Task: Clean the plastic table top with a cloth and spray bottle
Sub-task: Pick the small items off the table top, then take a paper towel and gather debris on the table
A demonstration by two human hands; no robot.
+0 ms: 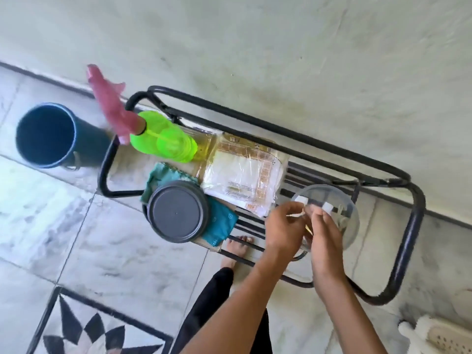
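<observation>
A green spray bottle (163,139) with a pink trigger head stands at the left end of a black metal-framed slatted table (398,180). A teal cloth (219,223) lies on the slats, partly under a grey lidded round container (178,213). At the table's right part, both my hands hold a clear round plastic container (332,195) with white clips. My left hand (283,226) pinches at its near rim and my right hand (324,233) grips the rim beside it. Something pale and stringy lies inside the container.
A flat packet in clear plastic (245,175) lies between the bottle and the clear container. A blue bucket (48,136) stands on the marble floor left of the table. A wall runs behind. My bare foot (237,249) shows under the slats. A white basket (444,338) sits at the bottom right.
</observation>
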